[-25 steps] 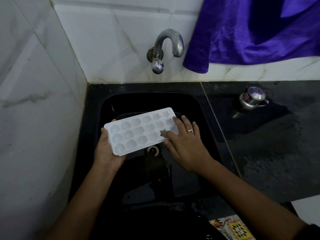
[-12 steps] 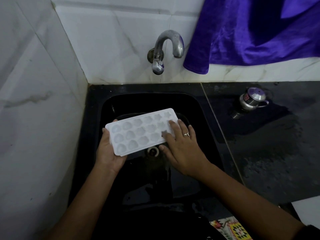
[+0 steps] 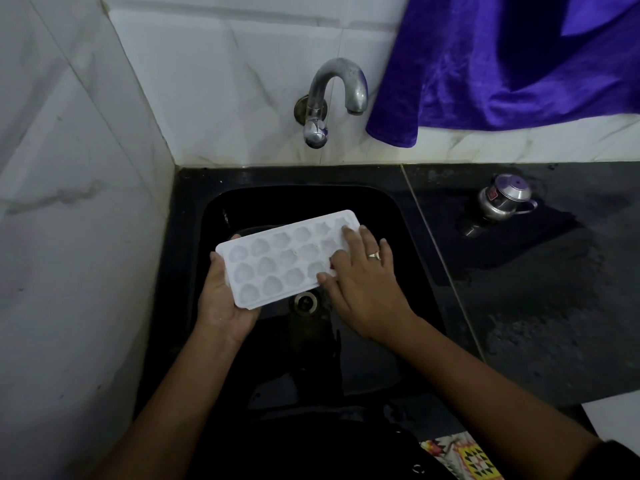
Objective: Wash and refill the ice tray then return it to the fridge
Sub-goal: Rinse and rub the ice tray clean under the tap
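Observation:
A white ice tray (image 3: 277, 261) with several shaped cells is held flat over the black sink (image 3: 408, 237). My left hand (image 3: 221, 299) grips its left end from underneath, thumb on the rim. My right hand (image 3: 360, 278), with a ring on one finger, lies palm down on the tray's right end, fingers spread across the cells. The metal tap (image 3: 332, 95) on the back wall stands above the tray, and no water runs from it.
The sink drain (image 3: 304, 301) shows just below the tray. A small steel pot (image 3: 504, 197) stands on the dark wet counter (image 3: 536, 289) to the right. A purple cloth (image 3: 512, 60) hangs at the upper right. White tiled walls close in the left and back.
My right hand has slid along the tray's right end toward its far corner. The tray has shifted slightly, still held by my left hand.

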`<action>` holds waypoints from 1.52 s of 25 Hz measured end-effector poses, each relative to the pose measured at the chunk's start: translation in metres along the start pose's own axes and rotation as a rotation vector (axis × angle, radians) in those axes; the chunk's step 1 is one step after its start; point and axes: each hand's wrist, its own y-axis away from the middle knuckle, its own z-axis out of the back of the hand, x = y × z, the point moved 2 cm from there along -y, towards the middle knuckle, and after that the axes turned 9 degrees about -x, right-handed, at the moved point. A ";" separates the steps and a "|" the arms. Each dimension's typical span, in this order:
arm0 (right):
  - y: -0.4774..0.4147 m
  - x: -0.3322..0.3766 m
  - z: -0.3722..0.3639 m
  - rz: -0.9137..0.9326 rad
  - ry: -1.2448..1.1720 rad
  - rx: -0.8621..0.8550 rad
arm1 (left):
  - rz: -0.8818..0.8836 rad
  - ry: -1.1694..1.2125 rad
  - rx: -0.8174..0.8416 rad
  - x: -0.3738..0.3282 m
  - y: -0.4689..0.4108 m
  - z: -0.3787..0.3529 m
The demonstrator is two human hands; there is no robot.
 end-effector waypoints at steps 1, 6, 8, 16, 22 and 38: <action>0.002 0.003 -0.002 0.031 0.006 0.020 | -0.003 0.007 -0.003 -0.001 0.002 -0.002; 0.001 -0.010 0.006 0.023 0.005 -0.004 | -0.009 0.014 0.010 -0.008 0.001 -0.005; 0.001 -0.003 0.003 0.010 0.007 0.005 | 0.018 0.004 0.024 -0.001 0.001 -0.007; 0.003 -0.003 0.003 0.015 -0.009 0.031 | 0.025 0.012 -0.005 0.001 0.000 -0.007; -0.001 -0.011 0.007 0.007 -0.015 0.026 | 0.030 0.002 -0.015 0.001 -0.001 -0.002; 0.008 0.008 0.006 0.111 -0.073 0.049 | 0.050 -0.007 -0.059 0.010 -0.004 0.006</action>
